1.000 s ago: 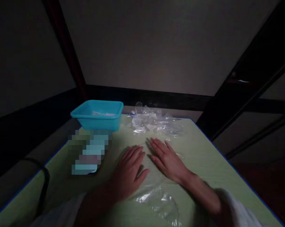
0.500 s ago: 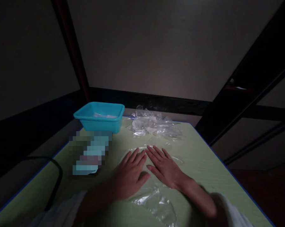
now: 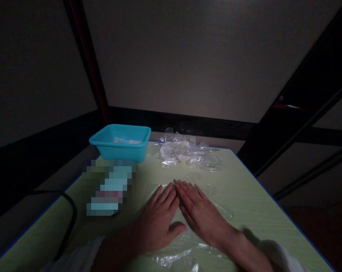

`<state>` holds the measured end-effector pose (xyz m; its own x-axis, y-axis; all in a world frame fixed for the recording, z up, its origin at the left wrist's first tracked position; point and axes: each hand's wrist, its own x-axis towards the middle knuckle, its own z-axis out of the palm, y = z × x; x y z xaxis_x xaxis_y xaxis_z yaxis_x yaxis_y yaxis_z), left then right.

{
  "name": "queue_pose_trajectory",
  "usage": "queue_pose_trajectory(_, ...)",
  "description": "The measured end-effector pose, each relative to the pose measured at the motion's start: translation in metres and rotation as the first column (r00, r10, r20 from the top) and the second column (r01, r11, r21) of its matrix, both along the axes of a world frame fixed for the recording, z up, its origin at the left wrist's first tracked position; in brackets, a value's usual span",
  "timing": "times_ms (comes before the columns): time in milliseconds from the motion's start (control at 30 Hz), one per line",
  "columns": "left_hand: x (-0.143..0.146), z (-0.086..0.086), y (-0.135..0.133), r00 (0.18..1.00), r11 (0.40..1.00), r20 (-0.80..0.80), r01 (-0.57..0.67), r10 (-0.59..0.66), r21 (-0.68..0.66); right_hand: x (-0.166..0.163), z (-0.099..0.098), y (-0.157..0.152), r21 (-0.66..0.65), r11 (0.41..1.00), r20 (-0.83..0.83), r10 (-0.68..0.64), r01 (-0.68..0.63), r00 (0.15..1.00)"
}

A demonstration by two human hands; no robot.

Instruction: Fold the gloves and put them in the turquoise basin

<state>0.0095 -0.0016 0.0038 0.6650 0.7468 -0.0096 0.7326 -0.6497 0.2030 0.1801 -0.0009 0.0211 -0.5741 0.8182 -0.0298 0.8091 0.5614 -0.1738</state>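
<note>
My left hand (image 3: 158, 221) and my right hand (image 3: 200, 215) lie flat side by side, fingers stretched out, pressing on a clear plastic glove (image 3: 216, 206) spread on the pale green table (image 3: 253, 196). The fingertips of the two hands almost touch. More crinkled clear plastic (image 3: 171, 258) shows under my wrists near the front edge. Neither hand grips anything.
A turquoise tub (image 3: 120, 142) with something pale inside stands at the back left. A heap of clear plastic gloves (image 3: 188, 153) lies at the back centre. A blurred flat object (image 3: 110, 187) sits left of my hands. A dark cable (image 3: 65, 219) loops off the left edge.
Both hands have slid back toward me and closer together over the plastic. The view has tilted slightly, and the plastic under my wrists has shifted toward the near edge.
</note>
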Motion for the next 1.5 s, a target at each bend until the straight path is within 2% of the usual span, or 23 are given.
queue_pose_trajectory(133, 0.001, 0.002, 0.0, 1.0, 0.999, -0.011, 0.01, -0.01, -0.034, 0.006, -0.01, 0.01, -0.039, 0.999, -0.053, 0.028, -0.03, 0.998)
queue_pose_trajectory(533, -0.002, 0.001, 0.001, 1.0, 0.999, -0.003, -0.004, 0.004, -0.047, 0.025, -0.023, 0.031, 0.02, 0.99, -0.052, -0.137, 0.139, 0.989)
queue_pose_trajectory(800, -0.01, 0.002, 0.002, 1.0, 0.999, 0.026, 0.002, 0.0, -0.048, 0.027, -0.022, 0.033, 0.052, 0.981, -0.001, -0.187, 0.187, 0.982)
queue_pose_trajectory(1000, -0.016, 0.002, 0.0, 0.999, 0.998, 0.001, -0.046, 0.046, -0.049, 0.029, -0.024, 0.034, 0.069, 0.977, 0.013, -0.204, 0.202, 0.979)
queue_pose_trajectory(1200, -0.021, 0.001, 0.0, 0.996, 0.995, -0.016, -0.088, 0.088, -0.05, 0.03, -0.023, 0.034, 0.056, 0.957, 0.055, -0.288, 0.285, 0.956)
queue_pose_trajectory(1433, -0.019, 0.007, -0.003, 0.994, 0.994, -0.032, -0.108, 0.107, -0.028, 0.027, -0.02, 0.031, 0.061, 0.924, -0.001, -0.378, 0.377, 0.926)
queue_pose_trajectory(1500, -0.019, 0.006, -0.004, 0.994, 0.994, -0.017, -0.107, 0.108, 0.015, 0.022, -0.016, 0.027, 0.078, 0.935, -0.047, -0.344, 0.347, 0.938)
